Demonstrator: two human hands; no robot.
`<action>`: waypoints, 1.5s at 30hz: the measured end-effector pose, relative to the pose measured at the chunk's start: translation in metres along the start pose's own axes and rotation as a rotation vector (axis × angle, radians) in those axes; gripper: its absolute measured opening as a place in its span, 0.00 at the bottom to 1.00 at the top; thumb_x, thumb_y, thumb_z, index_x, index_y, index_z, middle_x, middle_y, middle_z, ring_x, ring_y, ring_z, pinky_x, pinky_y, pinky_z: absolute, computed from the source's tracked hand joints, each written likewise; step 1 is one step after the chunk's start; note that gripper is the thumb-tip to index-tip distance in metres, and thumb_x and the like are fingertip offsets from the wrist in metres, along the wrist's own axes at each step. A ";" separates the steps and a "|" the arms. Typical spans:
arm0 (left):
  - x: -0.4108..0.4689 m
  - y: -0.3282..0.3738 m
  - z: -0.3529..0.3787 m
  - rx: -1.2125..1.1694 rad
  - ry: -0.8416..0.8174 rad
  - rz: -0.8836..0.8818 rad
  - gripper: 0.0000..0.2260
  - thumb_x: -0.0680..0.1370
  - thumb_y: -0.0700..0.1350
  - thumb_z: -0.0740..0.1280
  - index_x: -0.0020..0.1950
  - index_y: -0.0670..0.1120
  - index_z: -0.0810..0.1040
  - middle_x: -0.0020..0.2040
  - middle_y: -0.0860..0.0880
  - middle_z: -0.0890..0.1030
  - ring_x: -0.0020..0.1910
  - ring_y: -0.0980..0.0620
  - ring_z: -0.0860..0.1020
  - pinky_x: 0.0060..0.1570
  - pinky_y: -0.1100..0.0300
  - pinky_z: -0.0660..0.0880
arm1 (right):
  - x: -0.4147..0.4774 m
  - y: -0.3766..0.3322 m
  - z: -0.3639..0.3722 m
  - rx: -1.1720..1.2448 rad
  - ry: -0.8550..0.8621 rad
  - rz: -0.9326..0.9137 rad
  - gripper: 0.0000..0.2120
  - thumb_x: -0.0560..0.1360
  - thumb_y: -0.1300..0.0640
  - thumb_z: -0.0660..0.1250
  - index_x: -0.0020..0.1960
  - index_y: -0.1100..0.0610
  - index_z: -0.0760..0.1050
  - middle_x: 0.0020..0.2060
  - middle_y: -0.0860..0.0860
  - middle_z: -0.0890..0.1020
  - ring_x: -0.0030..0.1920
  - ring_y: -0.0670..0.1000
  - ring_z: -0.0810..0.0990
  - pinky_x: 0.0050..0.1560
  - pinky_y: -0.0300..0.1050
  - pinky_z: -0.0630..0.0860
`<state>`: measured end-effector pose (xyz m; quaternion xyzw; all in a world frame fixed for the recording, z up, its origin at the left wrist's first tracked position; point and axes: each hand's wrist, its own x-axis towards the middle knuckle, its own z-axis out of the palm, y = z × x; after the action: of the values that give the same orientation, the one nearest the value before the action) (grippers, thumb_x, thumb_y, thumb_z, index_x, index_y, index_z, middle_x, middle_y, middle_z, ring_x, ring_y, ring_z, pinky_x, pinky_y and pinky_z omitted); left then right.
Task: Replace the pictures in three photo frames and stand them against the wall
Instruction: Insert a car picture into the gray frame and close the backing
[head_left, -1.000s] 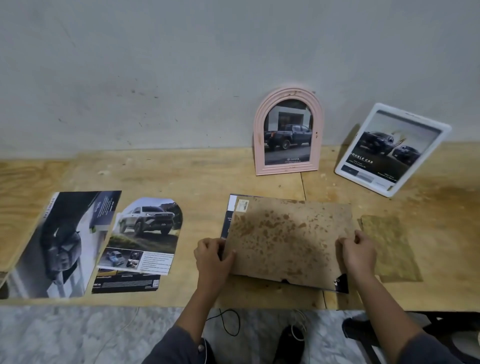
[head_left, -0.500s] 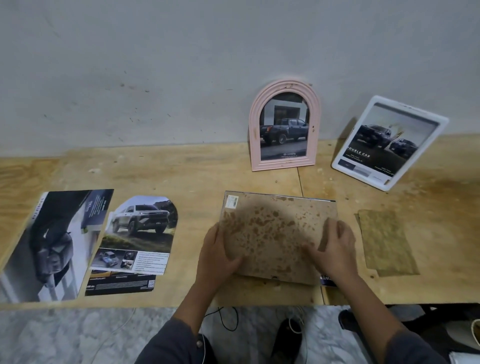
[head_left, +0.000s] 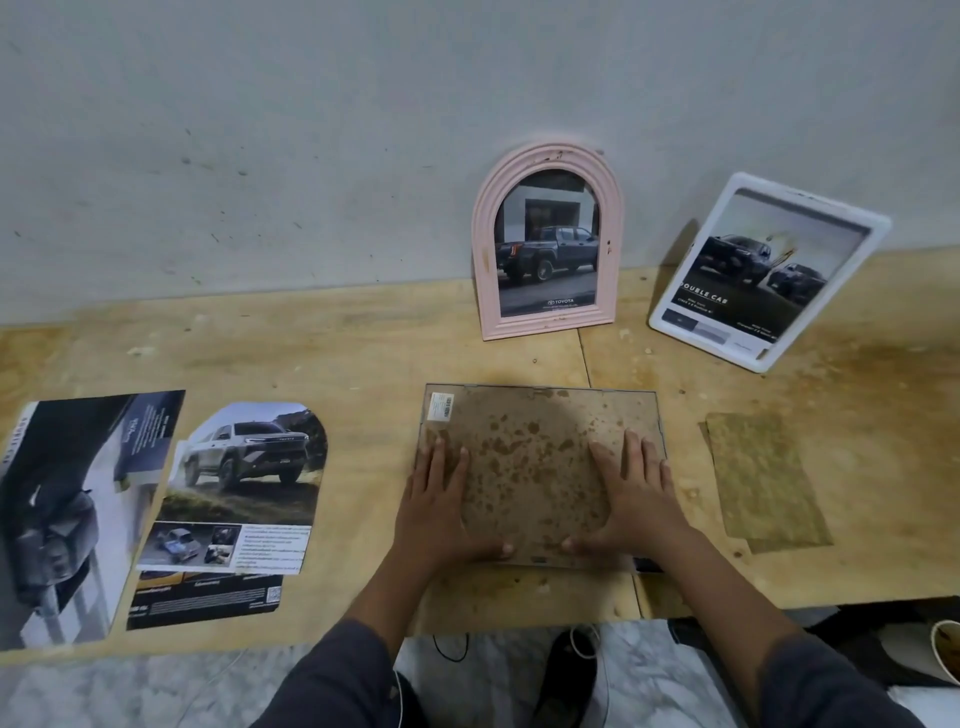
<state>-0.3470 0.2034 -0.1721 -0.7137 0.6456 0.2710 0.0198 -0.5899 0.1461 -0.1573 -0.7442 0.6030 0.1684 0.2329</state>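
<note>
A stained brown backing board lies flat inside a thin-edged frame, face down on the wooden table. My left hand and my right hand both rest flat on the board, fingers spread, thumbs near its front edge. A dark corner of a picture pokes out under the board at the front right. A pink arched frame with a truck picture stands against the wall. To its right, a white rectangular frame with a car picture leans against the wall.
A loose arch-cut car picture and a dark brochure page lie at the left. A second brown board lies to the right of my hands. A cup rim shows at the lower right, below the table's front edge.
The board was held tilted at its side edges; it has come down flat into the frame, and both hands have moved onto its top, palms pressing down.
</note>
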 end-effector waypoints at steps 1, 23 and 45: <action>0.000 0.004 -0.002 0.009 -0.023 -0.016 0.63 0.51 0.81 0.57 0.76 0.51 0.36 0.76 0.46 0.33 0.75 0.45 0.33 0.74 0.46 0.40 | 0.000 -0.001 0.000 -0.006 0.004 0.001 0.61 0.56 0.26 0.67 0.74 0.45 0.35 0.73 0.60 0.32 0.73 0.62 0.32 0.73 0.59 0.38; 0.018 -0.007 -0.036 0.066 -0.435 0.084 0.47 0.73 0.46 0.71 0.75 0.48 0.35 0.73 0.42 0.28 0.72 0.40 0.28 0.73 0.46 0.45 | -0.001 -0.013 -0.026 0.086 -0.262 0.105 0.56 0.63 0.56 0.78 0.75 0.47 0.41 0.73 0.55 0.28 0.73 0.60 0.29 0.73 0.60 0.45; 0.006 0.007 -0.024 0.042 -0.380 -0.051 0.38 0.78 0.38 0.62 0.76 0.47 0.36 0.74 0.41 0.30 0.73 0.35 0.34 0.73 0.45 0.49 | -0.002 -0.020 -0.001 0.211 -0.102 0.211 0.44 0.70 0.69 0.68 0.73 0.51 0.44 0.72 0.58 0.30 0.73 0.63 0.33 0.71 0.62 0.58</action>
<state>-0.3448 0.1880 -0.1522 -0.6652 0.6176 0.3867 0.1631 -0.5710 0.1501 -0.1526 -0.6386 0.6794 0.1652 0.3214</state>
